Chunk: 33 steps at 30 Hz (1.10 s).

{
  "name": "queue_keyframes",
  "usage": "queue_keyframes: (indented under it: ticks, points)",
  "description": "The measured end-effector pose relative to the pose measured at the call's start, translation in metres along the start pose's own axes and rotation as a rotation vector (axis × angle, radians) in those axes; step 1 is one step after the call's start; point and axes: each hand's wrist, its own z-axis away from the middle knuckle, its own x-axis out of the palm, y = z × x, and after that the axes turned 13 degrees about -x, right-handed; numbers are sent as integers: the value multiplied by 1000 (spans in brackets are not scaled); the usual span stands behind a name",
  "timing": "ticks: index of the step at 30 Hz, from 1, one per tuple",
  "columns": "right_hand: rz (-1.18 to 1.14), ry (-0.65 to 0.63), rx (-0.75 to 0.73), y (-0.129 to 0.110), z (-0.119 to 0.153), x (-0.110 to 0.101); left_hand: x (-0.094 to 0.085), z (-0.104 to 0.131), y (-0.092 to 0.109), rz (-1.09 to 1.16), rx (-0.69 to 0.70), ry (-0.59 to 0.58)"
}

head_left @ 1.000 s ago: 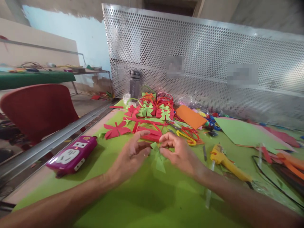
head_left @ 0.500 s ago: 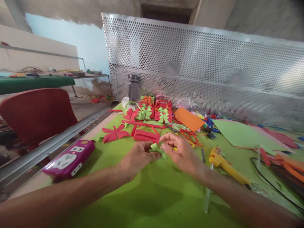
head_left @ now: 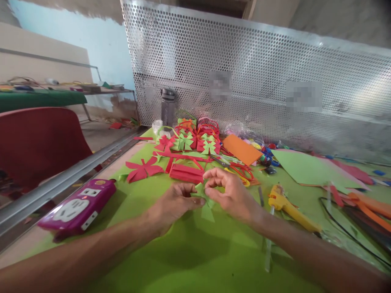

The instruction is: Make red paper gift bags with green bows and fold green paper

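Noting clock positions from the light-green paper piece (head_left: pixel 207 214), with 12 taken as straight away from the wearer. The piece is held between the two hands over the green tabletop (head_left: pixel 183 256), near its middle. Its long axis is observed to run from just short of 12 down to just short of 6; the broader, blurred tail is pointed toward the wearer, and the upper end is turned away, partly covered by fingertips. By the left hand (head_left: pixel 175 203), reaching in from 8 o'clock, the upper part is pinched between thumb and fingers. The right hand (head_left: pixel 229 194) is brought in from 4 o'clock, its fingers curled at the opposite edge; whether the paper is gripped there cannot be told. Just beyond, at 11, a red paper pouch (head_left: pixel 185 174) is seen lying flat. A red petal-shaped cutout (head_left: pixel 143 170) is placed at 10, a purple power strip (head_left: pixel 77 208) at 9, a yellow glue gun (head_left: pixel 288 209) near 3.
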Motion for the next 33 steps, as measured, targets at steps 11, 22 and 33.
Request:
queue_keyframes:
  ticks: [11, 22, 33]
  points:
    - [16, 37, -70, 4, 4, 5, -1, -1, -1, 36, -34, -9]
    - [-7, 37, 20, 6, 1, 4, -4, -4, -6, 8, -16, 20]
    - [76, -71, 19, 12, -1, 3, -8, -4, -6, 5, 20, 43]
